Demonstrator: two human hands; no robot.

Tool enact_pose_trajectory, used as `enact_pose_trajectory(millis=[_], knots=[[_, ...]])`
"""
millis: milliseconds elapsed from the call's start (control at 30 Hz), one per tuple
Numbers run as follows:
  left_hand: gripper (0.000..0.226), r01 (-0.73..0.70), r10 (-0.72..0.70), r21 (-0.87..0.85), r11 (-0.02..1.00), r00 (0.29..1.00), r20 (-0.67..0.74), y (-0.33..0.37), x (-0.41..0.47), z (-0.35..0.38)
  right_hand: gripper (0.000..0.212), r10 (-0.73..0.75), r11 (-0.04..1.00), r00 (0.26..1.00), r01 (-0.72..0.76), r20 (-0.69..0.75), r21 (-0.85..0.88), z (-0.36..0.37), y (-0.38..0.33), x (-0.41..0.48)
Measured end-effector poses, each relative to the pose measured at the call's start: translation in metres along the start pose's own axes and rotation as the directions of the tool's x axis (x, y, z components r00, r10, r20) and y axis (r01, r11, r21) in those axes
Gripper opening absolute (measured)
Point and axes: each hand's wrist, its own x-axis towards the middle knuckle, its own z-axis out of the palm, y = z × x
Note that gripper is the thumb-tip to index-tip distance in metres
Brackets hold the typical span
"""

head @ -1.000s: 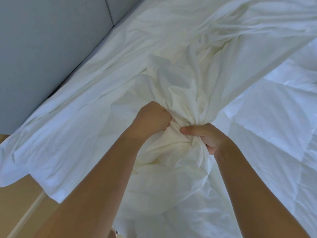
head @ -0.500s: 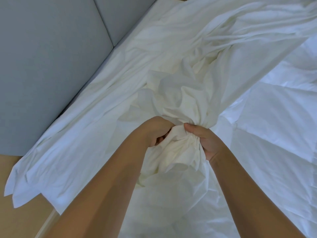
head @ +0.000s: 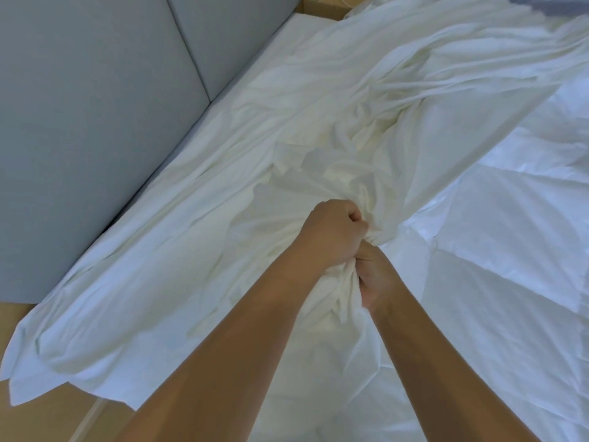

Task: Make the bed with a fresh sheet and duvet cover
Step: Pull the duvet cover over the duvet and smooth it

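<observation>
The duvet cover (head: 318, 129) sprawls from the near left edge of the bed toward the far right, crumpled beside the grey headboard (head: 79, 122), with the quilted duvet (head: 497, 237) to its right. Both fists are clamped on one gathered bunch of it at the centre, the left hand (head: 334, 232) farther and the right hand (head: 374, 277) touching it from the near side. The cloth looks light, limp and quick to crease. It will likely sag between grips, so a bunched handful or a corner seam seems the surest hold.

We grip the bunched white sheet (head: 318, 148) with our left hand (head: 334, 231) and right hand (head: 373, 275), beside the quilted duvet (head: 497, 224).
</observation>
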Motion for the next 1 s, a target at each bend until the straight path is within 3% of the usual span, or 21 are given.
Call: enact_pose_trajectory(millis=[100,200,267,333,400,567,667,767,900,1000], knots=[[0.015,0.043,-0.024,0.114,0.993,0.986,-0.166,-0.006,-0.011,-0.006,0.042,-0.041,0.999,0.999,0.041,-0.018,-0.004,0.002,0.003,0.005],[0.037,0.164,-0.109,0.318,0.934,0.977,-0.184,-0.025,-0.015,-0.017,0.030,-0.028,0.999,0.998,0.027,-0.058,-0.027,0.001,-0.004,0.004],[0.062,0.378,-0.370,0.215,0.900,0.926,-0.077,-0.039,-0.014,-0.022,0.044,-0.003,0.999,0.996,0.000,-0.092,-0.039,0.002,-0.006,0.003],[0.077,0.585,-0.572,-0.022,0.811,0.800,0.181,-0.050,-0.015,-0.024,0.056,0.026,0.995,0.988,-0.040,-0.150,-0.088,0.003,-0.005,0.004],[0.068,0.670,-0.610,-0.083,0.738,0.714,0.344,-0.062,-0.013,-0.023,0.049,0.045,0.990,0.983,-0.068,-0.179,-0.125,0.000,-0.006,0.004],[0.035,0.726,-0.631,-0.221,0.652,0.680,0.373,-0.078,-0.005,-0.019,0.028,0.097,0.978,0.988,-0.117,-0.120,-0.175,0.002,-0.011,-0.002],[0.033,0.558,-0.530,-0.352,0.751,0.828,0.182,-0.064,-0.003,-0.021,0.032,0.104,0.976,0.991,-0.117,-0.079,-0.186,-0.002,-0.013,-0.009],[0.032,0.274,-0.306,-0.304,0.913,0.950,-0.064,-0.050,0.000,-0.029,0.065,0.114,0.969,0.993,-0.115,-0.019,-0.218,-0.004,-0.016,-0.012],[0.033,0.103,-0.193,-0.367,0.924,0.957,-0.215,-0.034,-0.001,-0.034,0.070,0.152,0.964,0.987,-0.138,0.043,-0.226,-0.006,-0.021,-0.012],[0.034,-0.017,-0.064,-0.453,0.891,0.985,-0.163,-0.013,-0.002,-0.023,0.054,0.173,0.936,0.983,-0.144,0.064,-0.322,-0.003,-0.028,-0.011]])
